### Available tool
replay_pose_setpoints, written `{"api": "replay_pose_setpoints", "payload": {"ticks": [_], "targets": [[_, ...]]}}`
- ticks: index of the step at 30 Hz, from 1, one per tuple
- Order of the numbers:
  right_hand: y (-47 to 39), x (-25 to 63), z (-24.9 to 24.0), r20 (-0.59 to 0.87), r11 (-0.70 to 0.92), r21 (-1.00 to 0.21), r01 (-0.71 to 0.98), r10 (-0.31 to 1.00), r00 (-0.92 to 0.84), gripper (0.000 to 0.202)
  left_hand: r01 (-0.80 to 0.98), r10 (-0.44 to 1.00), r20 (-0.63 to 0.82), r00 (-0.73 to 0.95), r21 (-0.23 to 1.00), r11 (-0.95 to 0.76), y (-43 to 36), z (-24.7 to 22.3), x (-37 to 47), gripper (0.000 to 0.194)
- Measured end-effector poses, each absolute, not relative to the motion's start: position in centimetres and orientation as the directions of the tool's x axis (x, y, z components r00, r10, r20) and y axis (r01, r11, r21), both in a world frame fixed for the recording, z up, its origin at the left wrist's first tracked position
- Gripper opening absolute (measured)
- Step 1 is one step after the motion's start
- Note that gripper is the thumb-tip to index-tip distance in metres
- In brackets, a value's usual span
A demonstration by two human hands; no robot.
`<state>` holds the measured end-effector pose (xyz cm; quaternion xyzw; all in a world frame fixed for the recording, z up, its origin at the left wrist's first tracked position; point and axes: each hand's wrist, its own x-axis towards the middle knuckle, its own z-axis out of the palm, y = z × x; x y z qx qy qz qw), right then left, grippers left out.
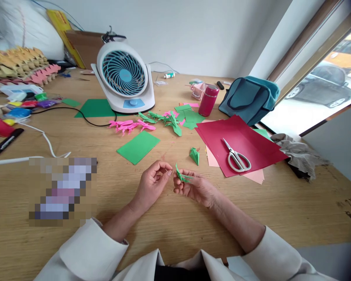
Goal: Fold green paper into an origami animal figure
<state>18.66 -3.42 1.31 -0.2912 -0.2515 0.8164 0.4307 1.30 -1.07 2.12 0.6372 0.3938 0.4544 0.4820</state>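
- R hand [200, 190]: half-curled, holding green folded paper [179, 176]; prob. v. light, creases easily.
- L hand [151, 185]: thumb near index, grip unclear.
- Best pinch thicker folds, not thin tips.

Paper, plastic, metal, cloth and wood, mostly matt.

Desk [105, 195]: smooth wood-grain top. Red sheets [245, 134], green sheet [138, 147]: flat matt paper. Folded piece [179, 175]: creased green paper. Fan [133, 102]: smooth white plastic. Flask [208, 101]: glossy red. Scissors [235, 160]: metal blades, pale smooth handles. Bag [248, 99]: blue-green cloth. Rag [295, 154]: wrinkled grey cloth. Egg trays [17, 66]: rough, matt.
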Motion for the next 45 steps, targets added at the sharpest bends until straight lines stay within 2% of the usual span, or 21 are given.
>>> {"api": "replay_pose_setpoints", "payload": {"ticks": [3,5,8,10,12,16,20,23,28,31,34,37,40,45], "targets": [[-3.5,18.5,1.3,-0.229,-0.547,-0.597,-0.587,0.818,-0.528,0.034,0.005,0.953,0.153,0.26,0.987,-0.16,-1.0,2.3,1.3,0.017],[-3.6,18.5,1.3,-0.205,-0.569,-0.558,-0.605,0.8,-0.563,0.032,-0.067,0.957,0.096,0.274,0.994,-0.081,-0.9,2.2,1.4,0.027],[-3.8,18.5,0.9,-0.171,-0.586,-0.505,-0.634,0.787,-0.592,0.031,-0.21,0.911,-0.018,0.412,0.971,0.114,-0.9,2.0,1.5,0.042],[-3.8,18.4,0.6,-0.155,-0.595,-0.483,-0.642,0.78,-0.606,0.028,-0.28,0.859,-0.079,0.507,0.927,0.25,-1.0,2.0,1.6,0.041],[-3.9,18.3,0.5,-0.154,-0.603,-0.475,-0.641,0.774,-0.614,0.026,-0.323,0.85,-0.093,0.519,0.899,0.295,-1.0,2.1,1.6,0.031],[-3.9,18.2,0.4,-0.171,-0.606,-0.489,-0.628,0.772,-0.612,0.025,-0.324,0.914,-0.029,0.404,0.93,0.173,-0.9,2.5,1.5,0.029],[-3.8,18.1,0.4,-0.183,-0.59,-0.501,-0.633,0.787,-0.589,0.025,-0.144,0.942,0.069,0.328,0.989,-0.022,-0.7,2.7,1.2,0.021],[-3.8,18.0,0.4,-0.193,-0.579,-0.52,-0.628,0.796,-0.573,0.028,-0.001,0.933,0.173,0.316,0.983,-0.182,-0.6,2.8,0.9,0.02],[-3.9,17.6,0.1,-0.224,-0.558,-0.597,-0.576,0.806,-0.548,0.029,0.089,0.904,0.219,0.367,0.959,-0.268,-0.7,3.0,0.8,0.012],[-3.8,17.6,-0.3,-0.216,-0.504,-0.699,-0.507,0.825,-0.522,0.032,0.028,0.892,0.144,0.429,0.985,-0.172,-0.6,2.9,0.8,0.013],[-3.5,18.1,-0.2,-0.165,-0.36,-0.853,-0.377,0.873,-0.458,0.036,-0.046,0.892,0.04,0.45,0.999,-0.022,-0.4,2.7,0.8,0.017],[-3.2,18.8,0.8,-0.072,-0.131,-0.971,-0.197,0.956,-0.284,0.032,-0.055,0.932,0.036,0.36,0.998,-0.017,-0.2,2.6,0.7,0.017],[-3.2,19.3,1.8,0.031,0.018,-0.993,-0.12,0.993,-0.11,0.03,-0.079,0.946,-0.025,0.322,0.995,0.054,0.0,2.6,0.7,0.019],[-3.4,18.9,1.6,0.063,0.042,-0.987,-0.158,0.99,-0.128,0.029,-0.122,0.942,-0.115,0.314,0.979,0.16,-0.1,2.4,1.1,0.025]]}}
